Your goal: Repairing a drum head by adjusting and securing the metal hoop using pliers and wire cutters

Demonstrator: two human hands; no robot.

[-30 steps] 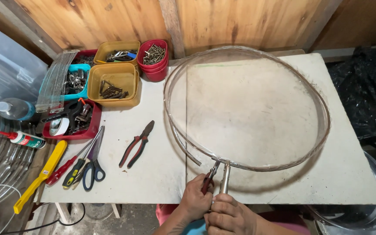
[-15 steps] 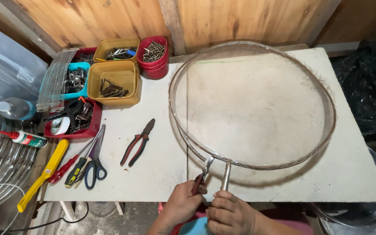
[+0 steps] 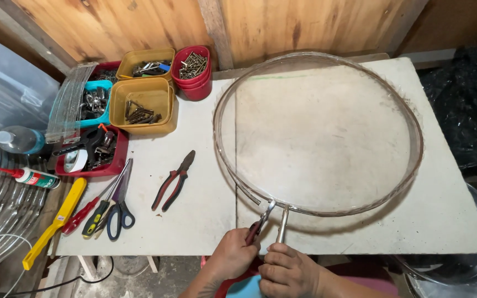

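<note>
The metal hoop [image 3: 318,132] lies flat on the tabletop [image 3: 194,221], already bent round. At the near edge the left hand [image 3: 233,256] clenches pliers [image 3: 256,229] on one end; the right hand [image 3: 291,270] grips the other, unjoined.

Handle ends of the pliers [image 3: 256,232] lie hidden inside the left hand [image 3: 233,255]. The right hand [image 3: 289,270] covers the lower wire end [image 3: 281,226]. The metal basin [image 3: 470,259] is cut off by the frame's right edge. Contents of the red tray [image 3: 92,160] are too small to identify.
</note>
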